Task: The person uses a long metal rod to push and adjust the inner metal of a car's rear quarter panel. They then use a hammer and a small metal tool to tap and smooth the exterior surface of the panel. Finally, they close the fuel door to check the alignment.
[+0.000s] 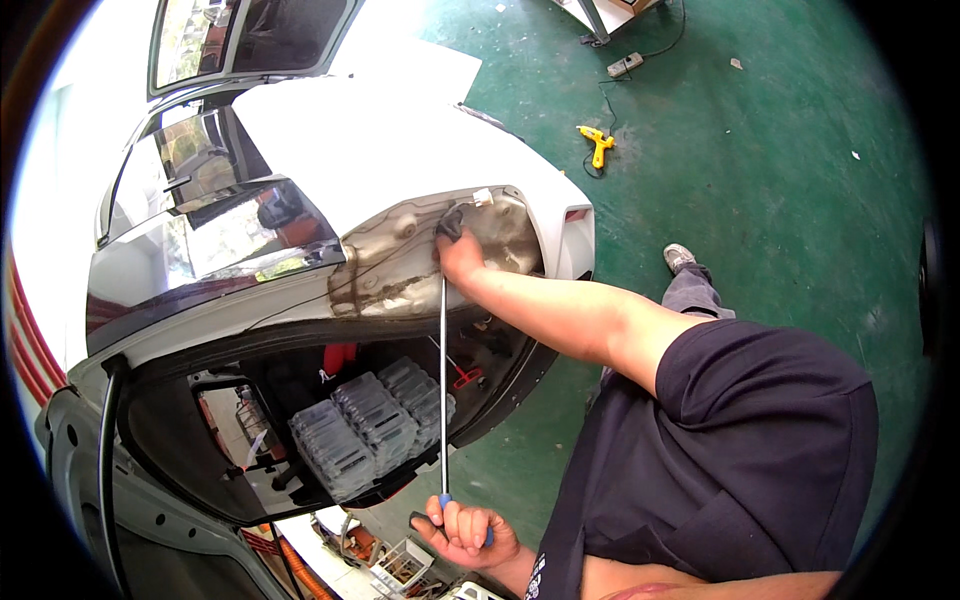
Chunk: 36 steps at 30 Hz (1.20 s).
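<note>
A long metal rod (444, 390) runs across the rear opening of a white car (400, 130). My left hand (468, 530) is closed round its blue-and-dark handle (446, 500) at the lower end. At the rod's upper end my right hand (460, 255) is closed on a dark grey cloth-like piece (451, 222), against the dirty, bare metal recess (395, 265) in the car's rear corner. The rod meets or passes under that hand; its tip is hidden. A white connector (483, 197) and thin wiring show just above.
Clear plastic boxes (375, 420) and a red-handled tool (466, 377) sit inside the car's rear. A raised tailgate (80, 490) with its strut (108, 470) stands at lower left. A yellow glue gun (598, 146) and power strip (625, 66) lie on the green floor.
</note>
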Available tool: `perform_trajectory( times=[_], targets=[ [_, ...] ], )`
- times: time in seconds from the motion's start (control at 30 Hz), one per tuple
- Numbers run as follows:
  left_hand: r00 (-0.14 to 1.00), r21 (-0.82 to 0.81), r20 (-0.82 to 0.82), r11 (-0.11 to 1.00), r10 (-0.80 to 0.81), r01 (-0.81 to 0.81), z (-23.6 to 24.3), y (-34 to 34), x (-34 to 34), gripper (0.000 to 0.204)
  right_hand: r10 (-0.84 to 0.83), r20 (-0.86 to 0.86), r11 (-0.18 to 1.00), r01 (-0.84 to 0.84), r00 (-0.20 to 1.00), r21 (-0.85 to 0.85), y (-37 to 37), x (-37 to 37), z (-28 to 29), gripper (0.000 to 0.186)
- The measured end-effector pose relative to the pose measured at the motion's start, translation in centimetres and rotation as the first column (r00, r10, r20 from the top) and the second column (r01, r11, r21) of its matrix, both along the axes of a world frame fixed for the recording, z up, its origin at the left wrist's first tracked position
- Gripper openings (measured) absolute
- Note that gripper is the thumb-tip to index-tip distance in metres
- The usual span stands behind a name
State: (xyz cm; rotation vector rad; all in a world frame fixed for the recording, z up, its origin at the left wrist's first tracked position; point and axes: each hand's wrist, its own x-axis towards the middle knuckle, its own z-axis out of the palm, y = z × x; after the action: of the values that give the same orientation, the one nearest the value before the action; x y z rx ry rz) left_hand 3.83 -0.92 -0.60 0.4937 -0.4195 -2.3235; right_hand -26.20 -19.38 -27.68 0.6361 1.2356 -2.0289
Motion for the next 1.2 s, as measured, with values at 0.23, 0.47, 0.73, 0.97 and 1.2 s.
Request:
perform_trajectory(
  times=[0.23, 0.47, 0.73, 0.97, 1.2],
  targets=[
    [0.991, -0.071, 0.070, 0.990, -0.114, 0.119, -1.1, -1.0, 0.8, 0.036, -0.052, -0.029, 0.998, 0.051, 0.998, -0.027, -0.8, 0.3, -0.8, 0.029],
    [0.999, -0.040, 0.037, 0.999, -0.019, 0.020, -1.1, -0.2, 0.9, 0.035, -0.075, -0.050, 0.997, 0.074, 0.996, -0.014, -1.1, 0.5, -0.8, 0.024],
    [0.999, 0.023, 0.018, 0.999, 0.038, -0.039, -1.9, 0.1, 0.8, 0.041, -0.098, -0.015, 0.994, 0.097, 0.995, -0.056, 0.9, 0.0, 1.3, 0.022],
    [0.989, -0.071, 0.065, 0.988, -0.130, 0.134, -2.3, -1.6, 1.6, 0.033, -0.120, -0.029, 0.992, 0.119, 0.992, -0.038, 0.3, 0.2, 0.8, 0.022],
    [0.997, -0.002, 0.073, 1.000, 0.009, -0.009, -1.7, 0.5, 1.0, 0.038, -0.101, 0.012, 0.992, 0.102, 0.995, -0.068, 0.2, 0.1, 0.5, 0.023]
  ],
)
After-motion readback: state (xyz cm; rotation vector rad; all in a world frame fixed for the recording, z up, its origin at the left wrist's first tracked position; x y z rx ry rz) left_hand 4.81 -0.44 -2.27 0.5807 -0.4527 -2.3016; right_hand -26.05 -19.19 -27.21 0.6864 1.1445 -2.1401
